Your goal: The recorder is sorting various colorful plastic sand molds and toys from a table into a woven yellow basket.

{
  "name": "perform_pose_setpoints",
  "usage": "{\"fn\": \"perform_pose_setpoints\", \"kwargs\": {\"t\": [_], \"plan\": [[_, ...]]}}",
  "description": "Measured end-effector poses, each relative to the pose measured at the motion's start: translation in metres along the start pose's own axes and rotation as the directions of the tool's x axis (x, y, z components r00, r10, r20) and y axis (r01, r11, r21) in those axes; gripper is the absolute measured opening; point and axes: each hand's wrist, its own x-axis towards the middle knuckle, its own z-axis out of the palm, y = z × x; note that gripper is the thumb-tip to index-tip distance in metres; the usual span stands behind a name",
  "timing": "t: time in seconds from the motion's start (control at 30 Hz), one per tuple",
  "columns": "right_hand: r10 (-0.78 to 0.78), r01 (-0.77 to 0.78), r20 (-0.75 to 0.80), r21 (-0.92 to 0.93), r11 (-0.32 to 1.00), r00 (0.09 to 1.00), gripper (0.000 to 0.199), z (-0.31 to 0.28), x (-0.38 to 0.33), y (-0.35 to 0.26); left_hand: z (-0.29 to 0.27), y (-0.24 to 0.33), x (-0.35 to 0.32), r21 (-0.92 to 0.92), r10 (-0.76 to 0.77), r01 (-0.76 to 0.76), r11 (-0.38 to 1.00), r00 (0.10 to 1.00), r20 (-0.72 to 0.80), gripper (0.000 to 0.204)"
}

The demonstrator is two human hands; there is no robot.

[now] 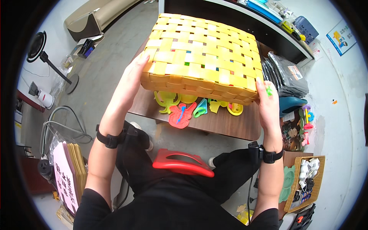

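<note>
A yellow woven basket point(203, 53) is held up over the brown table, its closed woven side toward me and its opening out of sight. My left hand point(135, 73) grips its left side, thumb along the edge. On the opposite side, my right hand point(268, 101) is closed round the right corner. A small green patch point(269, 91) shows at that hand; what it is I cannot tell. Below the basket's near edge lie plastic toys: a red piece point(181, 115), a yellow-green ring-shaped one point(167, 100), a green and blue one point(201, 109) and a round yellow one point(235, 109). Coloured bits show through the weave.
The wooden table point(230, 128) has its near edge before my knees. A red plastic seat or handle point(184, 163) is between my legs. Dark plastic-wrapped packages point(287, 74) stand at right, above a wicker tray point(321, 180) of small items. Cables point(63, 126) lie at left.
</note>
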Motion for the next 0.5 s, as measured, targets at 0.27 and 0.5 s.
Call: {"fn": "perform_pose_setpoints", "kwargs": {"t": [0.27,0.5], "plan": [[-0.261,0.261,-0.047,-0.001,0.965,0.964,0.082,-0.062,-0.056,0.009,0.04,0.023,0.007,0.17,0.149,-0.166,0.971,0.983,0.111,0.064],[-0.543,0.488,-0.249,-0.252,0.836,0.802,0.116,-0.118,-0.111,0.063,0.095,0.046,0.024,0.296,0.25,-0.31,0.904,0.942,0.222,0.063]]}}
